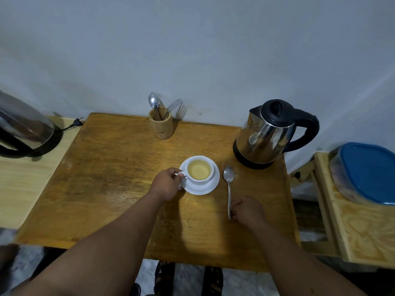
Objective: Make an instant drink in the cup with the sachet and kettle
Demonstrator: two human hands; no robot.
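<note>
A white cup (199, 170) filled with pale yellow drink stands on a white saucer (210, 186) in the middle of the wooden table (106, 178). My left hand (166, 184) pinches the cup's handle from the left. A metal spoon (229, 186) lies on the table right of the saucer, bowl pointing away; my right hand (248, 211) is closed on the end of its handle. The steel kettle (265, 135) with black lid and handle stands at the back right. No sachet is in view.
A wooden holder (163, 127) with a spoon and a fork stands at the table's back edge. A second kettle (23, 129) sits on a lighter table at the left. A blue-lidded container (367, 174) rests on a wooden stand at the right.
</note>
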